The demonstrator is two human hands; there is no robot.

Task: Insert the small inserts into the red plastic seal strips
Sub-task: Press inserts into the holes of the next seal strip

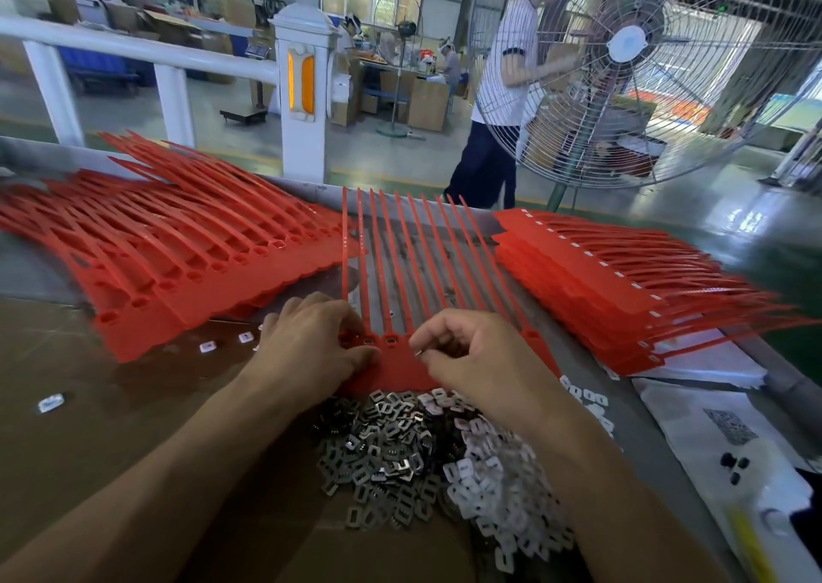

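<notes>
At a factory workbench, a worker bent over a sheet of red plastic seal strips lying flat in the middle of the table, its long tails fanned away toward the far edge. The left hand lay on the near left corner of the sheet, fingers curled down onto the red plastic and thumb pressed against its tab, holding it in place. The right hand hovered over the row of square sockets at the base of the strips, its thumb and forefinger pinched together on what looked like a small metal insert; the piece itself was too small to make out clearly.

Just below the sheet, between the two forearms, sat a loose heap of inserts, grey metal ones to the left and white plastic ones spilling to the right. A few stray white pieces lay apart on the brown surface to the left.

A stack of red strips with open sockets lay at the left of the table, and another stack showing white in its sockets lay at the right, over white printed bags. Beyond the table stood a large pedestal fan, with a person in a white shirt behind it.
</notes>
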